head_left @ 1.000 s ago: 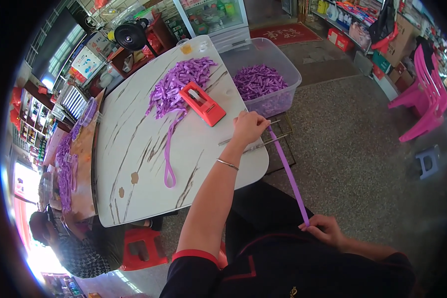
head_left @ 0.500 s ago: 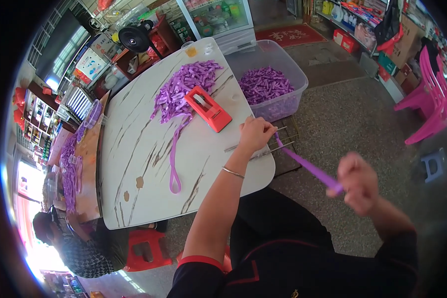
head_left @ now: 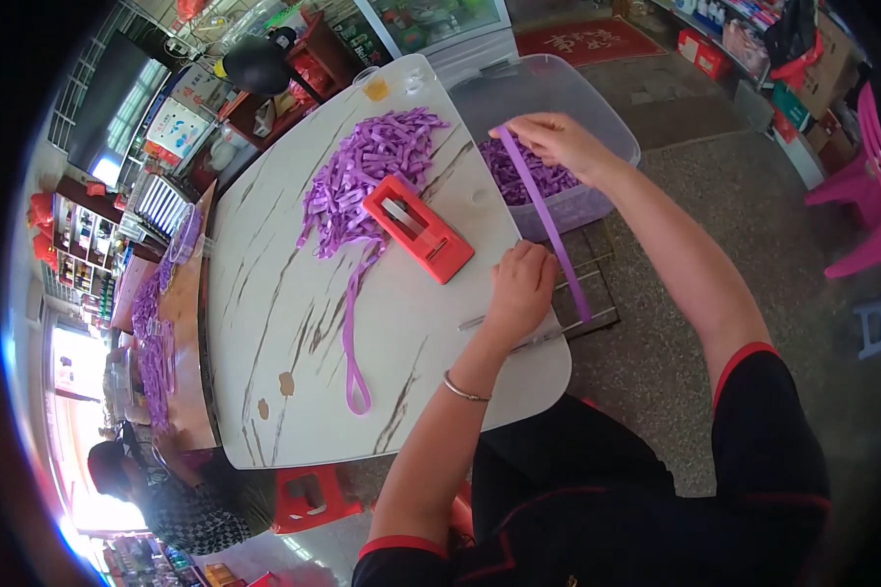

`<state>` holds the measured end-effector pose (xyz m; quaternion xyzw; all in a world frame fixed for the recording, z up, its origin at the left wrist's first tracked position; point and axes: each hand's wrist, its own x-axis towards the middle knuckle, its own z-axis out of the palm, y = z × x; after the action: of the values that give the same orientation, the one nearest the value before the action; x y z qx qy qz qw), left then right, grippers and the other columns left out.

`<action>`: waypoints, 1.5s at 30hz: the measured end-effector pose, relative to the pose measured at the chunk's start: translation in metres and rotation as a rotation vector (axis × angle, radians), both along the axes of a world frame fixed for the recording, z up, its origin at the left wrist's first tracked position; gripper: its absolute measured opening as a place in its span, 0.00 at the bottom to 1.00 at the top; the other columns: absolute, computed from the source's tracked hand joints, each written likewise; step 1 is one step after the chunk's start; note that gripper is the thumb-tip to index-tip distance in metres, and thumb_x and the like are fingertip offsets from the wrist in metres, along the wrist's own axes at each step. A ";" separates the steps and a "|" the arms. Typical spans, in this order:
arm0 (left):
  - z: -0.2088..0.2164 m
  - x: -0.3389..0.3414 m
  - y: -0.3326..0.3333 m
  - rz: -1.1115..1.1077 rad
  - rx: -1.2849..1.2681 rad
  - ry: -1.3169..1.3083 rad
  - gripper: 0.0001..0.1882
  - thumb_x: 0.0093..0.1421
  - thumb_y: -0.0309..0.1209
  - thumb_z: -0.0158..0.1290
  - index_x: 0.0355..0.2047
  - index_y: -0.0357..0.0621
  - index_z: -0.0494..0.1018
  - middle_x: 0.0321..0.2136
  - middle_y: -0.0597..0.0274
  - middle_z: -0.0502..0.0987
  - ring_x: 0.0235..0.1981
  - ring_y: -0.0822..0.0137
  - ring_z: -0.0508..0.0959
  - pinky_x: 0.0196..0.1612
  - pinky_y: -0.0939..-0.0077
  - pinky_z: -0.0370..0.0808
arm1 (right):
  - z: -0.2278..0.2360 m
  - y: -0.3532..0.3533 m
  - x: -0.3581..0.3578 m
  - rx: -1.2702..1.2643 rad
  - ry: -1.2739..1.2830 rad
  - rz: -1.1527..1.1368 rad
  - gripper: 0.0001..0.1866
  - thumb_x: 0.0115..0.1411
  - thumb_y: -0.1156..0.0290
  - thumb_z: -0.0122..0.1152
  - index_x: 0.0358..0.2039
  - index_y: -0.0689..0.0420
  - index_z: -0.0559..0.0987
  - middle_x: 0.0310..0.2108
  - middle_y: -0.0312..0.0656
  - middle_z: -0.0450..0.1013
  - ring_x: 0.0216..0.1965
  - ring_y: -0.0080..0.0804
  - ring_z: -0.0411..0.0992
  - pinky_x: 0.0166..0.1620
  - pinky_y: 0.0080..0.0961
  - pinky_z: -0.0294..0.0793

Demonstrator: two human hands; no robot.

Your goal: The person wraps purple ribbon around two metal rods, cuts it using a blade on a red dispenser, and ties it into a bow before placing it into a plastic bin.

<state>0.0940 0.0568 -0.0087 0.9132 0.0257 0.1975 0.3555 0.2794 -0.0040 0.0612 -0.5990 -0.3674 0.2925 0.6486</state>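
Note:
My right hand (head_left: 558, 145) is raised over the clear bin and pinches one end of a purple ribbon strip (head_left: 548, 225). The strip slants down past the table's edge to the metal rods (head_left: 587, 262), its lower end hanging beside them. My left hand (head_left: 524, 286) lies over the rods at the table's right edge with its fingers curled closed; what they grip is hidden. A red tape dispenser (head_left: 440, 256) sits farther up the table, beside a heap of purple ribbon pieces (head_left: 367, 171). One looped ribbon (head_left: 350, 342) trails from the heap toward me.
The plastic bin (head_left: 597, 108) holds many purple pieces beside the white marbled table (head_left: 264, 293). A small container (head_left: 374, 88) stands at the table's far end. At left, another person (head_left: 181, 499) sits near a wooden table (head_left: 186, 362) with more ribbon. A red stool (head_left: 313, 499) stands below.
My right hand has swung from the lower right up and left to above the bin, bringing the ribbon upright. My left hand has shifted slightly nearer, and the view has tilted.

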 end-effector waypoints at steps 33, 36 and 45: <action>0.009 -0.002 0.001 -0.047 0.116 0.147 0.08 0.53 0.35 0.52 0.25 0.45 0.77 0.25 0.60 0.69 0.29 0.60 0.69 0.34 0.67 0.63 | 0.010 -0.142 -0.169 -0.004 -0.075 -0.212 0.14 0.58 0.71 0.45 0.26 0.63 0.78 0.12 0.30 0.61 0.16 0.15 0.58 0.20 0.17 0.54; 0.007 0.001 0.003 -0.013 -0.128 0.066 0.10 0.55 0.32 0.47 0.23 0.42 0.73 0.25 0.57 0.69 0.31 0.55 0.69 0.35 0.63 0.64 | 0.005 -0.101 -0.121 -0.029 -0.059 -0.147 0.16 0.62 0.64 0.46 0.36 0.63 0.78 0.15 0.26 0.59 0.18 0.12 0.54 0.21 0.14 0.52; 0.014 -0.001 0.001 0.016 -0.333 0.112 0.08 0.53 0.29 0.51 0.23 0.35 0.69 0.22 0.54 0.68 0.27 0.57 0.70 0.32 0.65 0.66 | -0.088 -0.064 -0.065 -0.234 0.191 -0.103 0.15 0.61 0.60 0.49 0.37 0.55 0.79 0.17 0.23 0.60 0.19 0.11 0.54 0.23 0.12 0.51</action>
<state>0.0928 0.0579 0.0057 0.8511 0.0851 0.1419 0.4983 0.2147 -0.0680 -0.0273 -0.6581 -0.2362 0.3554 0.6203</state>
